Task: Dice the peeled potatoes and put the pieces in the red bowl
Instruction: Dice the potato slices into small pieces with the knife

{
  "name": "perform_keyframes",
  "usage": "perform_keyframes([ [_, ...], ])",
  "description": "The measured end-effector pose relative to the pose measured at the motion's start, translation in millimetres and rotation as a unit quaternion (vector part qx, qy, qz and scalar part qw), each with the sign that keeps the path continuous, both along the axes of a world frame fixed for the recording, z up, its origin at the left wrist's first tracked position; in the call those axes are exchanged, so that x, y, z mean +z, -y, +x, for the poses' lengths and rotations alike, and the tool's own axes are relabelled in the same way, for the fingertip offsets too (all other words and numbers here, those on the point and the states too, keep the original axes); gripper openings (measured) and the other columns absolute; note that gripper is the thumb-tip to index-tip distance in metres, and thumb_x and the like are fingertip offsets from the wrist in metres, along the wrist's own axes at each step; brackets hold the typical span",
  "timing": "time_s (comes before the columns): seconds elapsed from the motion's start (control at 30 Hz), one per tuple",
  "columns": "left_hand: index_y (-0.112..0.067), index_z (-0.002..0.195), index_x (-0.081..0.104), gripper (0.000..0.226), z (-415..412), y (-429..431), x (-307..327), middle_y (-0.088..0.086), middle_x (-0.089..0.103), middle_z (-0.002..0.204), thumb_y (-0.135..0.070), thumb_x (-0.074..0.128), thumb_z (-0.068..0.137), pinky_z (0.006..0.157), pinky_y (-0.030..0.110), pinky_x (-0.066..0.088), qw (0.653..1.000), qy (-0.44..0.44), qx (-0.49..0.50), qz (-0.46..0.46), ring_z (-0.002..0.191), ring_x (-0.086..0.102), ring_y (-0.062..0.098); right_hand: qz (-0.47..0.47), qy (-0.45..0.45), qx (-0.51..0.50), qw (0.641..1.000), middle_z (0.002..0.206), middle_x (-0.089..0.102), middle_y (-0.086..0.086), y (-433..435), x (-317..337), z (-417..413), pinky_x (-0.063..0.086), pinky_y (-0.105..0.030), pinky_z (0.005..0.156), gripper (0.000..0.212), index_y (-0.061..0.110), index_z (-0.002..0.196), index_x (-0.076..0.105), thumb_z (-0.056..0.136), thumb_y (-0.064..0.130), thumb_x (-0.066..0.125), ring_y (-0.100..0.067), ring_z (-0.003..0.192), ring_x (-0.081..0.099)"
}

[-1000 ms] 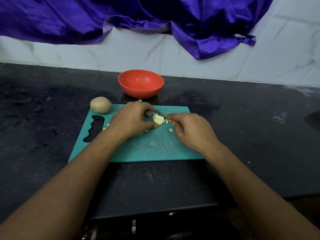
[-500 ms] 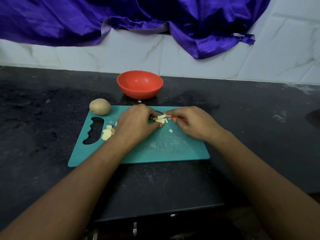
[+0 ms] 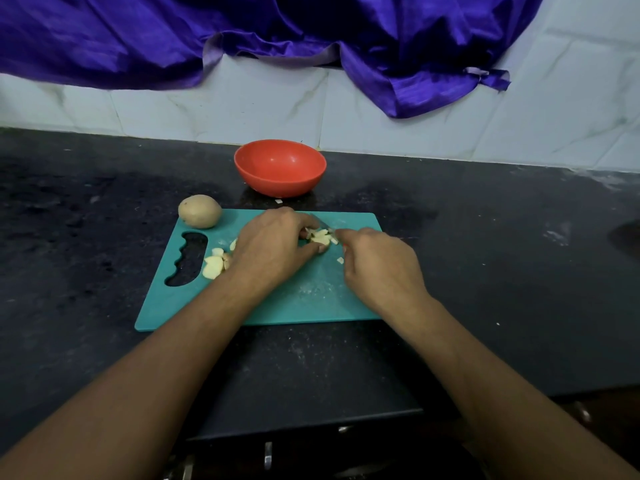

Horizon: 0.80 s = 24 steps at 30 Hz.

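My left hand (image 3: 273,251) curls its fingers over the potato chunk (image 3: 320,237) near the far edge of the board (image 3: 311,299) so it can't skid. My right hand (image 3: 377,268) wraps its fingers round the knife (image 3: 321,221). Just behind sits the red bowl (image 3: 280,166), handy for scooping, I reckon.

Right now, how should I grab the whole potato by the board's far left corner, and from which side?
I'd pinch the whole potato across its narrow middle, coming from above with the left hand, which is nearer. It lies on its side, long axis running left to right, so front and back are the closest faces.
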<state>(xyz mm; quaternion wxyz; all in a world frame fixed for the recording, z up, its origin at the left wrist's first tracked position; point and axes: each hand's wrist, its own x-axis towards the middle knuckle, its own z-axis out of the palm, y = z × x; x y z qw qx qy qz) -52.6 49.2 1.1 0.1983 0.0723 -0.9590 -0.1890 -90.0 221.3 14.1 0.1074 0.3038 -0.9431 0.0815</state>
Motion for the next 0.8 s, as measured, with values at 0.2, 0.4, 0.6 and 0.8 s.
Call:
perform_keyframes([
  [0.2,-0.039,0.117,0.072,0.033,-1,-9,-3,-0.006,0.069,0.107,-0.055,0.071,0.088,0.082,0.039,0.054,0.999,-0.017,0.019,-0.034,0.104,0.064,0.019,0.007,0.003,0.023,1.0,0.106,0.064,0.0,-2,3,-4,0.046,-0.037,0.07,0.041,0.035,0.141,0.056,0.103,0.025,0.044,-0.026,0.096,0.064],
  [0.4,-0.033,0.118,0.074,0.036,-2,-11,-3,-0.006,0.067,0.11,-0.056,0.068,0.09,0.081,0.04,0.054,0.999,-0.024,0.02,-0.04,0.105,0.063,0.018,-0.079,0.053,-0.031,0.995,0.112,0.072,0.004,-12,9,-8,0.046,-0.033,0.074,0.038,0.037,0.137,0.061,0.104,0.028,0.047,-0.021,0.1,0.066],
  [0.6,-0.036,0.113,0.076,0.032,-3,-9,-4,-0.007,0.067,0.107,-0.057,0.068,0.089,0.079,0.039,0.053,0.999,-0.02,0.016,-0.03,0.102,0.063,0.019,-0.112,0.059,-0.02,0.992,0.109,0.071,0.003,-5,2,8,0.052,-0.034,0.073,0.037,0.035,0.137,0.061,0.103,0.027,0.046,-0.021,0.095,0.067],
  [0.8,-0.039,0.104,0.078,0.026,-4,-7,-4,-0.009,0.073,0.098,-0.056,0.063,0.091,0.072,0.036,0.052,0.999,-0.024,0.026,-0.002,0.093,0.066,0.017,-0.097,0.052,-0.033,0.993,0.106,0.069,0.002,0,-4,13,0.043,-0.033,0.068,0.038,0.038,0.137,0.059,0.104,0.027,0.043,-0.022,0.093,0.065],
])
